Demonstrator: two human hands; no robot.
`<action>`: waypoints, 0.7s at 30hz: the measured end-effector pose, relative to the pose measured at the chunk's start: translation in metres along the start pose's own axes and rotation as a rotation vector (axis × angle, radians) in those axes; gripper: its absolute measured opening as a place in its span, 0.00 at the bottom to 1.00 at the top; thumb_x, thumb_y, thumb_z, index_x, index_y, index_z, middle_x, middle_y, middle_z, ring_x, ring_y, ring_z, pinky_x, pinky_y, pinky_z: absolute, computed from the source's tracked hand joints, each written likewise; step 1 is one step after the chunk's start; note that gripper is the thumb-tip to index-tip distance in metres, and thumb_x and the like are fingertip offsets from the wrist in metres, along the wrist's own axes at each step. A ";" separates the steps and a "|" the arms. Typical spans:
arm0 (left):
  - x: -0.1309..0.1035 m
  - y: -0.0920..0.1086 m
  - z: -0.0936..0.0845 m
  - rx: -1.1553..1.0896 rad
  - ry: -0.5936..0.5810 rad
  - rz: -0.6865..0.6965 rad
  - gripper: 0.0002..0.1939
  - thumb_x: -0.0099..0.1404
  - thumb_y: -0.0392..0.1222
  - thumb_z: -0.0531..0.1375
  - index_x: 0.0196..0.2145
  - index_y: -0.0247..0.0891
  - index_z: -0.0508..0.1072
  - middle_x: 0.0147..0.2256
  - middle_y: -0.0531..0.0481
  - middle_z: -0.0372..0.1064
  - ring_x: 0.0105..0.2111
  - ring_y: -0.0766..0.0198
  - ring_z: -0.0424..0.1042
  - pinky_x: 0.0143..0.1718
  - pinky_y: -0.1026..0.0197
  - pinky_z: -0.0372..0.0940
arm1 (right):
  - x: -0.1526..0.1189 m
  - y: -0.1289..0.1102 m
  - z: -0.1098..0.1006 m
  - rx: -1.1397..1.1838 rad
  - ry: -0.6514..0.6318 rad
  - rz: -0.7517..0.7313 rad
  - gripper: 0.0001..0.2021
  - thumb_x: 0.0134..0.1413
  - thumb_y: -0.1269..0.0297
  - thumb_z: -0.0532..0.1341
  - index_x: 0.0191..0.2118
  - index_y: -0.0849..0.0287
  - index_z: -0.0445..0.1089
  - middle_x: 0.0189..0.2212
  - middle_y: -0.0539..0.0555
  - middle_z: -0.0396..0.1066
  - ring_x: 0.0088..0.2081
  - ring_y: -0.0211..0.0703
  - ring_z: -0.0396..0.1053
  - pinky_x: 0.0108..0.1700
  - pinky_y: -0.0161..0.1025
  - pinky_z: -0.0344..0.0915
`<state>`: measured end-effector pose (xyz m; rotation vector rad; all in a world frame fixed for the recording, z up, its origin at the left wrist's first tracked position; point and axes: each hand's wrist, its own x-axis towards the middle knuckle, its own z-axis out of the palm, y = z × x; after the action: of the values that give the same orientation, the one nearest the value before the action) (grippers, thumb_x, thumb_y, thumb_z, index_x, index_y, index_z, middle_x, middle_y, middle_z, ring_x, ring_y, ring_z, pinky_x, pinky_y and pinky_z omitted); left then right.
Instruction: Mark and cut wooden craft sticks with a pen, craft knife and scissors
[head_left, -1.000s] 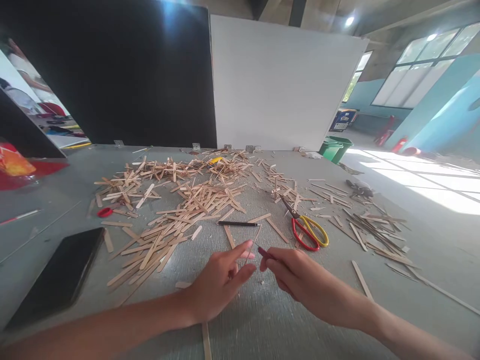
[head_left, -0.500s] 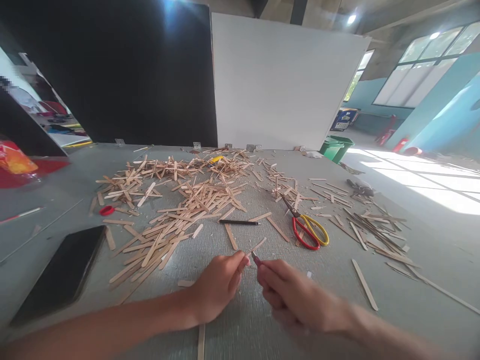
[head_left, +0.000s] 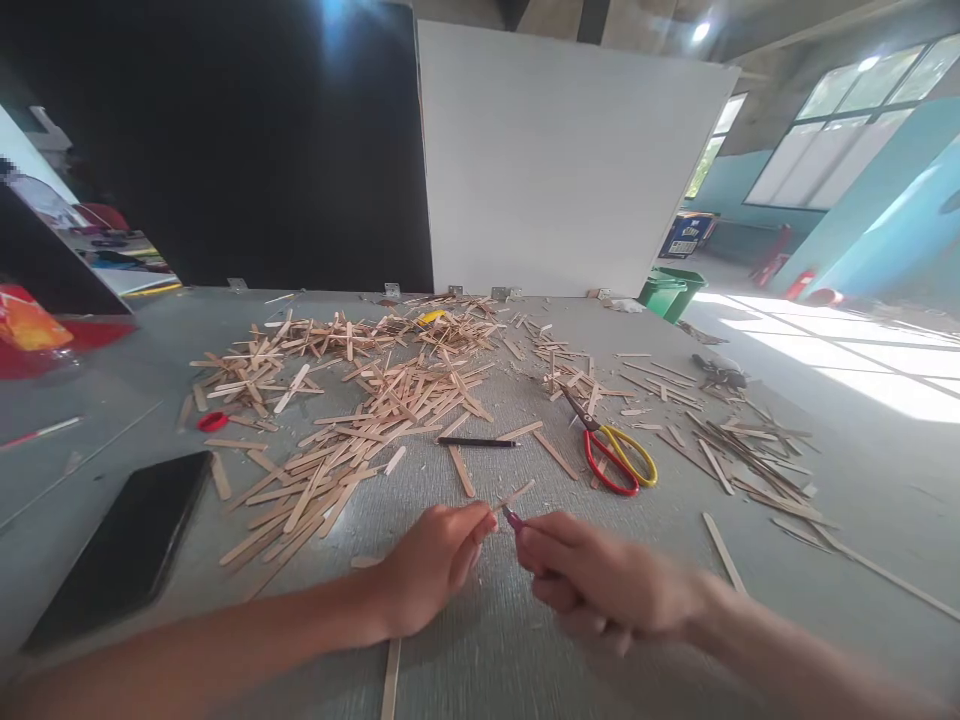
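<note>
My left hand (head_left: 439, 555) pinches a thin wooden stick (head_left: 517, 493), whose free end points up and to the right. Closed around a small knife with a pinkish handle (head_left: 516, 521), my right hand (head_left: 592, 570) is just to the right of my left fingertips. The short blade is beside the stick; I cannot tell whether it touches. Beyond the hands lies a black pen (head_left: 478, 442), with scissors (head_left: 615, 455) with one red and one yellow handle to its right. A large heap of flat craft sticks (head_left: 352, 450) spreads ahead and to the left.
A black phone (head_left: 124, 550) lies at the left, near a red ring (head_left: 213, 421). More sticks and thin strips (head_left: 757, 460) are scattered at the right. Black (head_left: 285, 150) and white (head_left: 570, 160) panels stand along the table's back edge. A green bin (head_left: 667, 292) is beyond the table.
My right hand has shifted slightly, its lower fingers now loosened, and more of the knife's handle shows. The left hand keeps the stick in nearly the same place.
</note>
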<state>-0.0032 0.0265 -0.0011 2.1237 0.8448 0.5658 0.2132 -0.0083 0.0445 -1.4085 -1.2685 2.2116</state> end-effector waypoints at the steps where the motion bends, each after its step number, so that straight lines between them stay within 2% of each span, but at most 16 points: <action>1: 0.000 0.000 0.000 -0.006 -0.016 0.011 0.20 0.79 0.50 0.43 0.30 0.42 0.59 0.21 0.60 0.53 0.20 0.67 0.54 0.25 0.63 0.52 | -0.002 -0.004 -0.004 -0.043 -0.049 0.080 0.13 0.70 0.55 0.52 0.33 0.53 0.55 0.20 0.40 0.49 0.15 0.29 0.41 0.10 0.24 0.41; 3: 0.000 0.000 0.000 -0.016 -0.035 0.020 0.19 0.78 0.50 0.44 0.30 0.42 0.59 0.21 0.61 0.52 0.20 0.68 0.53 0.25 0.63 0.51 | -0.004 -0.008 -0.010 -0.056 -0.132 0.120 0.14 0.69 0.55 0.54 0.32 0.53 0.55 0.19 0.39 0.47 0.16 0.29 0.38 0.11 0.23 0.38; 5: 0.000 0.000 0.000 -0.015 -0.023 0.005 0.19 0.79 0.50 0.43 0.29 0.42 0.58 0.21 0.61 0.52 0.19 0.68 0.52 0.24 0.63 0.51 | 0.000 -0.005 -0.005 0.030 -0.119 0.083 0.14 0.70 0.53 0.53 0.33 0.52 0.55 0.20 0.39 0.47 0.16 0.29 0.38 0.11 0.23 0.38; 8: -0.001 -0.001 0.000 -0.007 0.008 -0.027 0.22 0.80 0.49 0.41 0.28 0.42 0.56 0.20 0.60 0.53 0.20 0.67 0.53 0.25 0.62 0.51 | 0.007 0.005 0.007 0.136 0.087 -0.113 0.14 0.73 0.54 0.46 0.33 0.52 0.53 0.21 0.40 0.50 0.15 0.30 0.42 0.10 0.24 0.44; 9: -0.001 -0.001 0.000 -0.006 0.009 -0.029 0.22 0.80 0.50 0.41 0.28 0.42 0.56 0.20 0.60 0.53 0.20 0.67 0.54 0.25 0.62 0.51 | 0.007 0.005 0.007 0.133 0.126 -0.128 0.15 0.73 0.54 0.46 0.33 0.52 0.54 0.22 0.41 0.51 0.16 0.30 0.42 0.10 0.23 0.44; 11: -0.002 0.000 0.000 -0.008 -0.010 -0.016 0.21 0.79 0.50 0.42 0.29 0.42 0.56 0.21 0.60 0.53 0.20 0.67 0.54 0.25 0.62 0.51 | 0.003 0.000 0.002 0.037 0.014 -0.027 0.14 0.71 0.53 0.50 0.34 0.52 0.55 0.21 0.41 0.52 0.15 0.29 0.44 0.09 0.23 0.42; 13: -0.002 0.000 0.000 -0.011 -0.030 0.002 0.19 0.79 0.50 0.43 0.29 0.43 0.56 0.21 0.61 0.52 0.20 0.67 0.53 0.24 0.62 0.50 | -0.002 -0.006 -0.004 -0.018 -0.121 0.124 0.14 0.69 0.54 0.55 0.33 0.53 0.56 0.20 0.39 0.48 0.15 0.28 0.38 0.10 0.22 0.38; 14: -0.002 0.000 0.000 -0.011 -0.035 0.006 0.19 0.78 0.50 0.43 0.29 0.43 0.56 0.21 0.61 0.51 0.20 0.67 0.52 0.24 0.62 0.50 | -0.002 -0.007 -0.005 -0.010 -0.144 0.136 0.14 0.69 0.54 0.55 0.32 0.53 0.55 0.19 0.39 0.47 0.15 0.28 0.37 0.10 0.22 0.38; 19: -0.002 -0.002 0.002 0.012 -0.001 -0.024 0.22 0.80 0.50 0.41 0.28 0.43 0.56 0.21 0.60 0.52 0.21 0.66 0.52 0.27 0.61 0.51 | 0.008 0.009 0.015 0.173 0.104 -0.106 0.14 0.71 0.52 0.48 0.34 0.52 0.54 0.22 0.41 0.52 0.15 0.30 0.45 0.10 0.23 0.46; 21: -0.003 -0.001 0.001 0.016 -0.016 -0.015 0.22 0.80 0.50 0.41 0.28 0.43 0.56 0.21 0.60 0.52 0.21 0.66 0.52 0.26 0.61 0.51 | 0.007 0.008 0.010 0.104 0.080 -0.096 0.14 0.70 0.52 0.50 0.33 0.52 0.54 0.22 0.41 0.52 0.15 0.30 0.44 0.09 0.24 0.45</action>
<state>-0.0050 0.0247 -0.0027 2.1318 0.8587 0.5354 0.2032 -0.0149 0.0356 -1.3539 -1.1517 2.1046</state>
